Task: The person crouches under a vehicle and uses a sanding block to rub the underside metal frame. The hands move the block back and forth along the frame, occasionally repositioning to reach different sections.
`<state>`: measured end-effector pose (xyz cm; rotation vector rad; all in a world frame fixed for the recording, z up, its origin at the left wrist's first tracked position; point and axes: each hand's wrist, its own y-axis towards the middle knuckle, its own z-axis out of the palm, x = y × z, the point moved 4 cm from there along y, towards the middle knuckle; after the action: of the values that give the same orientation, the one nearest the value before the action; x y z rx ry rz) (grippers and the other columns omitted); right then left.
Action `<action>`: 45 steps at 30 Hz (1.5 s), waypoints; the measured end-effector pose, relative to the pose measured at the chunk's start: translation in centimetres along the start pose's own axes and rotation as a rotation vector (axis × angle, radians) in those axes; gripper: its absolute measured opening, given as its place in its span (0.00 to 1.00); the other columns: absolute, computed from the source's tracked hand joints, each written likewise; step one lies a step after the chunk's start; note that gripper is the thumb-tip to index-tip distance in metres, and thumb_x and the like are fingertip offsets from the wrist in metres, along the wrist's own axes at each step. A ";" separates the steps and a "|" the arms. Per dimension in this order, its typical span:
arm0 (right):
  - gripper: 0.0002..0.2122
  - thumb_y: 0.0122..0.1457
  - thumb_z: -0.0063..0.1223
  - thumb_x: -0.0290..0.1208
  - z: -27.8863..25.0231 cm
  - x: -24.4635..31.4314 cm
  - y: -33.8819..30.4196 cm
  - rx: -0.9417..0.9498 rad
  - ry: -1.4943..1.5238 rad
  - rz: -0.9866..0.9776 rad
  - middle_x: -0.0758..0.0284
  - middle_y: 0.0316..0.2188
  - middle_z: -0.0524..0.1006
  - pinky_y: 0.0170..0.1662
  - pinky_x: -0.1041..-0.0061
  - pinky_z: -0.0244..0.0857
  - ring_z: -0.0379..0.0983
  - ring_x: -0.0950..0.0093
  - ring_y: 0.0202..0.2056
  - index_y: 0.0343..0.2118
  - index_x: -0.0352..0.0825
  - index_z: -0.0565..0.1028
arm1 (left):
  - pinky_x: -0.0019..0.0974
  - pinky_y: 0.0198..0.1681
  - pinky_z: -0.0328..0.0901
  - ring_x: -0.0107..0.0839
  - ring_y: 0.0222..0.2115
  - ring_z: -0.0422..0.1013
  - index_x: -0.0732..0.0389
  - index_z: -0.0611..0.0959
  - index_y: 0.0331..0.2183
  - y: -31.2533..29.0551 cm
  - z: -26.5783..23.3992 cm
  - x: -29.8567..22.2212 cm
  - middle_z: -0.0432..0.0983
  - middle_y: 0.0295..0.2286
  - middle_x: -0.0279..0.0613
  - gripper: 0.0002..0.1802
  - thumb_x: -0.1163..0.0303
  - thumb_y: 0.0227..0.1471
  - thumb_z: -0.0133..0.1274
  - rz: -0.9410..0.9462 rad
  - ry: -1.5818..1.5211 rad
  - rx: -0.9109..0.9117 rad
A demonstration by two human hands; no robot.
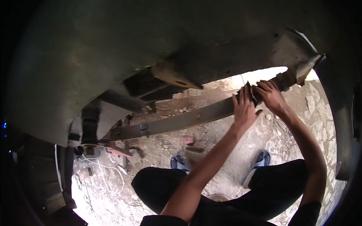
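Note:
A long, gently curved leaf spring [205,113] runs beneath the vehicle body, rising toward the right. My left hand [245,109] lies on its right part with fingers stretched upward and thumb spread out to the side. Just beyond, my right hand [274,101] bends its fingers over a dark metal clamp [253,94] that sits around or against the spring; the hands partly hide it, so its full shape does not show. The left fingertips touch the clamp's left edge. Another clamp [143,129] sits around the spring farther left.
Overhead hangs the dark vehicle body [113,49] with a frame rail [233,60] close above my hands. Dark upright parts [89,124] stand at the left. A white cord [103,175] and a reddish tool-like piece [118,151] lie on the rubble-strewn ground [222,147].

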<state>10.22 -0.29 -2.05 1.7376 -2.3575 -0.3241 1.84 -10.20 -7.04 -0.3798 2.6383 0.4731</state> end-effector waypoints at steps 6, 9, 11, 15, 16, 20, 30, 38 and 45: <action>0.22 0.51 0.46 0.18 -0.6 0.4 -0.6 -0.036 0.026 0.016 0.58 0.52 0.73 0.61 0.60 0.56 0.65 0.59 0.56 0.51 0.34 0.74 | 0.68 0.63 0.40 0.54 0.65 0.40 0.73 0.60 0.60 -2.0 0.8 -1.1 0.44 0.63 0.60 0.54 0.46 0.44 0.63 0.022 -0.006 0.000; 0.21 0.51 0.47 0.19 -0.3 0.7 -0.5 -0.030 0.023 0.016 0.57 0.52 0.73 0.62 0.60 0.55 0.65 0.60 0.57 0.51 0.34 0.75 | 0.68 0.63 0.41 0.54 0.65 0.41 0.74 0.63 0.58 -2.6 0.5 -1.1 0.44 0.63 0.61 0.52 0.47 0.44 0.63 0.041 -0.016 -0.014; 0.21 0.51 0.47 0.20 -0.3 0.6 -0.5 -0.031 0.002 0.010 0.58 0.52 0.73 0.62 0.60 0.55 0.65 0.60 0.57 0.51 0.34 0.75 | 0.69 0.63 0.41 0.54 0.65 0.41 0.73 0.65 0.57 -2.2 0.5 -0.8 0.44 0.63 0.61 0.50 0.47 0.43 0.64 0.070 0.000 0.007; 0.20 0.53 0.46 0.22 -0.4 0.8 -0.3 -0.024 0.032 0.009 0.57 0.52 0.73 0.62 0.59 0.55 0.65 0.60 0.56 0.50 0.34 0.75 | 0.69 0.62 0.42 0.53 0.65 0.42 0.73 0.65 0.58 -1.6 1.0 -0.3 0.43 0.63 0.59 0.52 0.48 0.42 0.65 0.094 -0.032 -0.094; 0.19 0.53 0.46 0.22 -0.4 0.5 -0.4 -0.034 0.008 0.008 0.57 0.51 0.73 0.62 0.59 0.55 0.65 0.59 0.56 0.50 0.34 0.75 | 0.69 0.62 0.42 0.52 0.65 0.43 0.72 0.60 0.60 -1.1 0.7 -0.3 0.44 0.63 0.59 0.54 0.48 0.42 0.65 0.092 -0.045 -0.097; 0.19 0.54 0.44 0.21 -0.2 0.6 -0.2 -0.018 -0.016 0.019 0.56 0.51 0.73 0.62 0.60 0.54 0.65 0.58 0.57 0.50 0.34 0.74 | 0.69 0.62 0.42 0.53 0.65 0.43 0.71 0.54 0.62 -0.2 0.5 0.6 0.45 0.63 0.58 0.57 0.47 0.44 0.63 0.025 -0.044 -0.026; 0.22 0.54 0.44 0.20 0.0 0.7 0.0 0.001 -0.003 0.011 0.58 0.52 0.73 0.62 0.59 0.55 0.64 0.60 0.58 0.54 0.38 0.73 | 0.71 0.61 0.40 0.55 0.65 0.40 0.70 0.60 0.60 -2.8 1.1 -0.2 0.45 0.63 0.59 0.52 0.48 0.45 0.63 0.060 -0.046 -0.111; 0.24 0.50 0.45 0.16 0.2 0.3 -0.5 -0.011 -0.021 -0.026 0.57 0.52 0.72 0.62 0.59 0.55 0.65 0.59 0.56 0.53 0.36 0.73 | 0.71 0.63 0.34 0.53 0.66 0.40 0.71 0.67 0.57 -2.9 1.5 -0.5 0.47 0.63 0.59 0.43 0.52 0.48 0.60 0.035 -0.087 -0.158; 0.25 0.50 0.46 0.18 -0.3 1.1 -0.5 -0.012 0.009 0.043 0.57 0.53 0.72 0.62 0.58 0.54 0.64 0.58 0.58 0.53 0.36 0.73 | 0.66 0.64 0.38 0.48 0.65 0.47 0.71 0.76 0.47 -3.5 1.3 -0.9 0.55 0.60 0.59 0.33 0.52 0.49 0.59 0.068 -0.102 -0.266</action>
<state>10.42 -1.47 -1.88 1.6770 -2.3786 -0.3225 4.22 -12.74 -8.66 -0.3375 2.5004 0.8475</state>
